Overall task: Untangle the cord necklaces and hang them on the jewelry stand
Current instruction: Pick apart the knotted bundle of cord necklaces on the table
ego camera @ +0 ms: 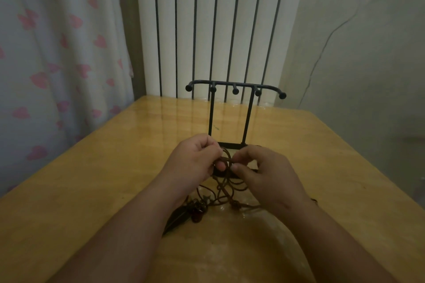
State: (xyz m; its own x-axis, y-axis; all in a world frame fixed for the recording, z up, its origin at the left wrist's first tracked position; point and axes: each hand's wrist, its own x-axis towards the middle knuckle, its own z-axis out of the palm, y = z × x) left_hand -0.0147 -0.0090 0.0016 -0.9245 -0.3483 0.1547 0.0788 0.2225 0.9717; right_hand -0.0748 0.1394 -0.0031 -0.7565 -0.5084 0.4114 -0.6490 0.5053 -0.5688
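Head: left hand point(195, 158), right hand point(264, 173) pinch one tangle point(223, 188).

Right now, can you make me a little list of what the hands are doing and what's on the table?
left hand: pinches the cord necklaces
right hand: pinches the same tangle from the other side
cord necklaces: brown, knotted together, loops trailing down onto the table
pendants: dark, lying on the table by the left wrist
jewelry stand: black, upright just beyond the hands, nothing on its pegs
behind the table: white radiator, curtain with pink hearts
task so far: no necklace hung yet
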